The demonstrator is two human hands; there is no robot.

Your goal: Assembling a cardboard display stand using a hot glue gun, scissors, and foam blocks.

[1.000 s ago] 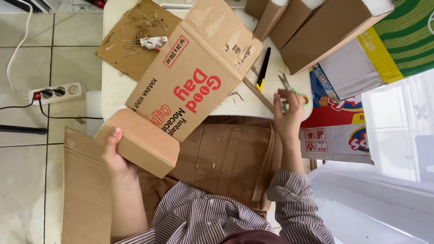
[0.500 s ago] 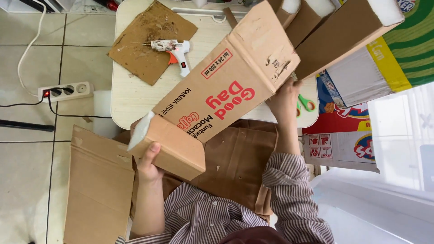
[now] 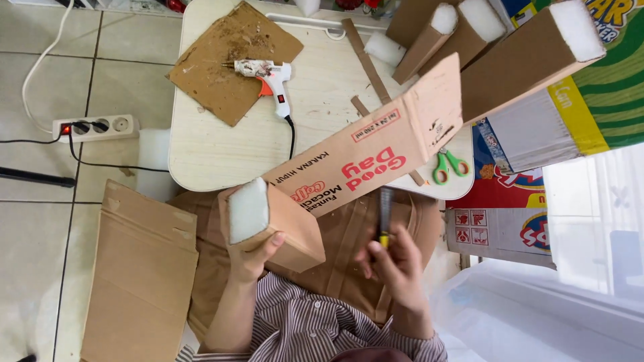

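Note:
My left hand (image 3: 255, 258) grips the near end of a long cardboard tube (image 3: 362, 161) with red print, tilted up over the table edge. White foam (image 3: 248, 210) fills its near end. My right hand (image 3: 396, 265) holds a utility knife (image 3: 385, 214) with a yellow grip, blade pointing up at the underside of the tube. Green-handled scissors (image 3: 448, 165) lie on the table just right of the tube.
A white glue gun (image 3: 268, 77) rests on a scrap cardboard sheet (image 3: 231, 60) on the white table (image 3: 215, 154). More foam-filled cardboard tubes (image 3: 530, 57) lean at top right. Flat cardboard (image 3: 137, 275) lies on the floor at left, near a power strip (image 3: 94, 126).
The tube has swung further right and tilted up, showing its foam end. My right hand has left the table by the scissors and now holds the knife near my lap.

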